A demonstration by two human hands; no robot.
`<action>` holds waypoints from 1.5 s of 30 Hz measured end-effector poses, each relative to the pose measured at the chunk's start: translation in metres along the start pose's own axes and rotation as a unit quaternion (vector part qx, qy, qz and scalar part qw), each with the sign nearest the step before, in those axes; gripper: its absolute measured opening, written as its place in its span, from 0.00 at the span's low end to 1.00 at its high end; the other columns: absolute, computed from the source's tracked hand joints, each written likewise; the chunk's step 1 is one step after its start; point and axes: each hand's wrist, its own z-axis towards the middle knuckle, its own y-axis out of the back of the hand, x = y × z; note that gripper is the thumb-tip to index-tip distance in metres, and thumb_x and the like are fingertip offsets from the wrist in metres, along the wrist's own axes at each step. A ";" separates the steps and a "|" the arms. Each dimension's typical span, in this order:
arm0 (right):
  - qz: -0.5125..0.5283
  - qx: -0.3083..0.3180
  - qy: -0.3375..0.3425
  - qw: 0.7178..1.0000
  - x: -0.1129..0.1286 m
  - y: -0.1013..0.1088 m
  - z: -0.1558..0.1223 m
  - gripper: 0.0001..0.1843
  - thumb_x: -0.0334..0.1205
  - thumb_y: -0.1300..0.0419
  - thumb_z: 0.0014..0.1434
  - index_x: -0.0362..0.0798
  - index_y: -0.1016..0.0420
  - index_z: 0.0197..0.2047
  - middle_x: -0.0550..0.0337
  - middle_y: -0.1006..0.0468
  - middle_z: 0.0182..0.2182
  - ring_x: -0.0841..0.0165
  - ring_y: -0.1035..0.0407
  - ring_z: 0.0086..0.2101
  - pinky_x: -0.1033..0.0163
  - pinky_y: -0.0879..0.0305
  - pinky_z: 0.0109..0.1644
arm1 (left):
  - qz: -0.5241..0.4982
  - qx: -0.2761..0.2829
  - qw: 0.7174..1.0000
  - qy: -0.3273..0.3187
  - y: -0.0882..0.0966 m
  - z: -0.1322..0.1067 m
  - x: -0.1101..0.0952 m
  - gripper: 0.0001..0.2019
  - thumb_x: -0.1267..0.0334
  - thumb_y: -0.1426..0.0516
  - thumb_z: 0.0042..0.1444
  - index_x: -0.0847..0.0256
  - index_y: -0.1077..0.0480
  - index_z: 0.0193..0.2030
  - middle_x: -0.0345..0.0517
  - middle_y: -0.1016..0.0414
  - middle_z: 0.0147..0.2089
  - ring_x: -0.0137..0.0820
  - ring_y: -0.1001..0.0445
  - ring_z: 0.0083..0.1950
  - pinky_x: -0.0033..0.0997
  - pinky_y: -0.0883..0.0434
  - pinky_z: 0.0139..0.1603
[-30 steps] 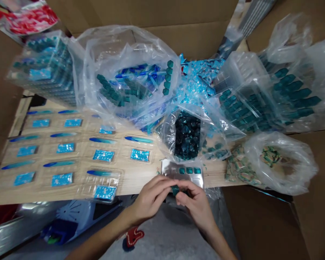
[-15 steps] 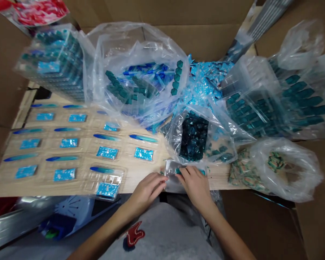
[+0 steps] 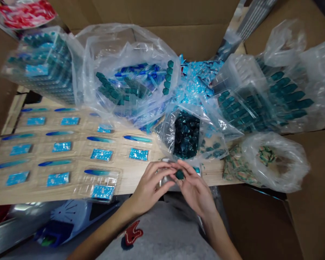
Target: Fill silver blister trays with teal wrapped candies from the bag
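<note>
My right hand pinches a small dark teal piece between thumb and fingertips, just above the near edge of the wooden board. My left hand sits beside it, fingers curled, touching the same piece and covering part of a clear plastic blister tray. The tray lies under both hands and holds a few teal pieces. Directly behind the hands is an open clear bag of dark teal pieces.
Filled blister trays with blue pens and blue packets lie in rows on the left of the board. Large clear bags of pens, stacked trays and teal pieces crowd the back. A bag of small greenish packets sits right. Cardboard walls surround everything.
Both hands have lifted off the tray and come together again, and the right hand now holds a teal piece up between them. The camera has shifted slightly.
</note>
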 end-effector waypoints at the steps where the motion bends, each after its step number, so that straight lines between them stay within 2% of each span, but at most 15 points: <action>1: 0.031 0.009 -0.003 0.999 0.000 -0.002 -0.002 0.20 0.37 0.45 0.55 0.56 0.26 0.51 0.56 0.24 0.53 0.62 0.31 0.53 0.54 0.33 0.55 | 0.009 0.007 1.000 -0.014 0.000 0.003 -0.003 0.11 0.65 0.45 0.63 0.57 0.33 0.52 0.51 0.31 0.51 0.37 0.33 0.55 0.39 0.32 0.54; 4: 0.040 0.026 -0.002 0.999 0.001 -0.008 -0.007 0.25 0.36 0.45 0.54 0.58 0.29 0.55 0.58 0.29 0.59 0.63 0.38 0.59 0.52 0.38 0.60 | 0.016 0.010 1.000 -0.024 0.000 0.008 -0.009 0.11 0.66 0.45 0.63 0.56 0.35 0.52 0.50 0.32 0.53 0.37 0.34 0.56 0.41 0.33 0.56; 7: -0.036 0.031 0.011 0.999 0.006 -0.010 -0.013 0.25 0.38 0.43 0.58 0.60 0.34 0.60 0.58 0.33 0.62 0.63 0.40 0.62 0.52 0.39 0.62 | -0.011 -0.008 1.000 -0.005 0.002 0.008 -0.011 0.09 0.68 0.45 0.62 0.56 0.34 0.49 0.49 0.32 0.51 0.36 0.34 0.55 0.40 0.32 0.54; 11: -0.173 -0.024 0.106 0.979 0.011 -0.012 -0.017 0.15 0.39 0.40 0.59 0.57 0.27 0.50 0.57 0.22 0.49 0.64 0.29 0.51 0.57 0.31 0.54 | -0.094 -0.014 0.995 0.012 0.005 0.008 -0.013 0.09 0.67 0.45 0.62 0.55 0.33 0.49 0.47 0.28 0.48 0.35 0.30 0.52 0.37 0.30 0.52; 13: -0.236 -0.063 0.174 0.954 0.011 -0.013 -0.016 0.08 0.37 0.39 0.58 0.55 0.23 0.42 0.59 0.21 0.40 0.65 0.26 0.44 0.60 0.29 0.48 | -0.148 -0.018 0.988 0.031 0.004 0.007 -0.013 0.08 0.66 0.44 0.62 0.55 0.32 0.48 0.46 0.26 0.45 0.33 0.27 0.49 0.35 0.29 0.49; 15: -0.294 -0.075 0.220 0.927 0.009 -0.013 -0.015 0.06 0.35 0.39 0.58 0.54 0.23 0.37 0.59 0.21 0.37 0.66 0.26 0.40 0.61 0.29 0.45 | -0.194 -0.037 0.978 0.064 0.002 0.004 -0.012 0.06 0.65 0.43 0.61 0.56 0.32 0.45 0.45 0.26 0.43 0.32 0.26 0.47 0.32 0.28 0.47; 17: -0.340 -0.046 0.218 0.914 0.006 -0.013 -0.014 0.06 0.34 0.40 0.59 0.54 0.23 0.35 0.58 0.21 0.36 0.65 0.26 0.39 0.61 0.30 0.44 | -0.217 -0.050 0.968 0.114 0.001 -0.002 -0.009 0.05 0.64 0.42 0.60 0.58 0.32 0.42 0.45 0.26 0.42 0.31 0.25 0.45 0.29 0.27 0.46; 21: -0.374 0.022 0.148 0.915 -0.004 -0.003 -0.015 0.06 0.37 0.41 0.60 0.52 0.23 0.34 0.58 0.22 0.32 0.66 0.26 0.35 0.63 0.30 0.39 | -0.200 0.003 0.962 0.185 0.000 -0.022 0.004 0.04 0.64 0.43 0.59 0.60 0.30 0.41 0.45 0.24 0.39 0.30 0.24 0.39 0.26 0.27 0.39; 23: -0.377 -0.012 0.124 0.918 -0.008 0.008 -0.017 0.07 0.39 0.42 0.60 0.51 0.22 0.35 0.58 0.21 0.32 0.65 0.26 0.35 0.63 0.30 0.39 | -0.144 0.006 0.974 0.175 0.000 -0.029 0.013 0.04 0.64 0.44 0.60 0.60 0.30 0.41 0.45 0.24 0.39 0.31 0.24 0.40 0.27 0.27 0.41; 25: -0.372 -0.086 0.109 0.918 -0.008 0.022 -0.020 0.08 0.41 0.42 0.60 0.51 0.22 0.37 0.57 0.20 0.33 0.65 0.26 0.34 0.62 0.29 0.38 | -0.054 -0.005 0.989 0.137 -0.002 -0.032 0.024 0.05 0.64 0.45 0.62 0.60 0.31 0.42 0.45 0.25 0.40 0.31 0.24 0.41 0.29 0.27 0.43; 29: -0.352 -0.211 0.116 0.904 0.001 0.046 -0.025 0.09 0.43 0.40 0.58 0.50 0.22 0.38 0.57 0.20 0.33 0.66 0.26 0.30 0.62 0.29 0.36 | 0.048 0.020 0.997 0.054 -0.012 -0.022 0.042 0.08 0.63 0.49 0.65 0.60 0.33 0.48 0.48 0.26 0.43 0.32 0.25 0.45 0.32 0.27 0.44; 35: -0.373 -0.250 0.140 0.882 0.007 0.057 -0.030 0.10 0.44 0.40 0.57 0.50 0.21 0.37 0.56 0.19 0.33 0.64 0.26 0.32 0.58 0.29 0.40 | 0.096 0.096 0.991 0.004 -0.025 -0.004 0.052 0.08 0.62 0.49 0.65 0.59 0.29 0.44 0.47 0.25 0.43 0.34 0.26 0.46 0.35 0.29 0.46; 38: -0.369 -0.255 0.142 0.882 0.003 0.062 -0.031 0.10 0.44 0.41 0.57 0.49 0.21 0.38 0.55 0.19 0.34 0.63 0.26 0.33 0.57 0.29 0.41 | 0.128 0.121 0.984 -0.006 -0.019 0.001 0.051 0.07 0.63 0.47 0.63 0.59 0.29 0.43 0.47 0.25 0.43 0.36 0.27 0.45 0.37 0.31 0.46; 42: -0.385 -0.297 0.149 0.861 0.000 0.077 -0.035 0.11 0.45 0.42 0.59 0.50 0.22 0.40 0.54 0.19 0.37 0.63 0.26 0.36 0.55 0.30 0.44 | 0.149 0.135 0.979 -0.029 -0.012 0.001 0.038 0.10 0.61 0.47 0.63 0.59 0.30 0.48 0.51 0.26 0.48 0.39 0.29 0.49 0.41 0.32 0.48; 45: -0.385 -0.334 0.145 0.848 0.000 0.088 -0.040 0.13 0.47 0.42 0.58 0.49 0.23 0.41 0.53 0.20 0.39 0.62 0.25 0.36 0.55 0.30 0.43 | 0.104 0.215 0.971 -0.029 -0.020 -0.004 0.023 0.11 0.62 0.52 0.67 0.59 0.31 0.49 0.49 0.25 0.46 0.35 0.27 0.46 0.35 0.31 0.46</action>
